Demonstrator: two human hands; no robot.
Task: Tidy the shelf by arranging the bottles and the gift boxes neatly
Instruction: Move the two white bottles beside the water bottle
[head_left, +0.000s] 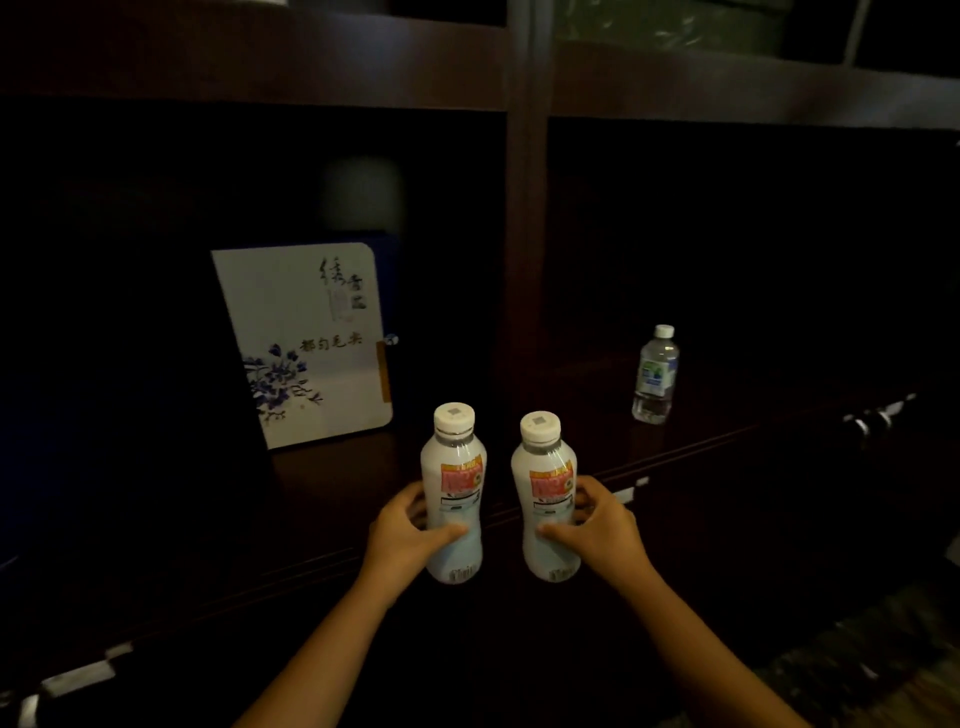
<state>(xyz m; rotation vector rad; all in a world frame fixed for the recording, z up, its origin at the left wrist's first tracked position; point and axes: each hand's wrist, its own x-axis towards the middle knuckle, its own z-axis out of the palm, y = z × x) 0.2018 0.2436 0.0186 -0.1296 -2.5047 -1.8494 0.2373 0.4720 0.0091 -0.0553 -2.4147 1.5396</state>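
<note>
1. Bottles are what matters now: two white bottles with red labels and white caps stand upright, side by side, in the lower middle of the frame, close to each other but not touching.
2. The left hand is wrapped around the left white bottle, with the fingers closed around its lower body and the thumb across the front.
3. The right hand holds the right white bottle in the same way, the fingers closed on it.
4. Whether the bottles rest on the front edge of the shelf or are held just above it, I cannot tell; it is very dark there.
5. To do this step well, I think both bottles should stay upright and go on the shelf board with the labels facing forward, in one line, a little back from the edge. The grip is low, so slow movement will keep them from tipping.
6. A gift box, white with blue flowers and dark writing, stands in the left middle of the frame, tilted and leaning back. It may still need straightening.
7. A small clear water bottle stands alone at the right middle, well apart from the others.
8. The vertical post divides the shelf in two compartments; the white bottles are just in front of it, so it can block a straight push backwards.
</note>
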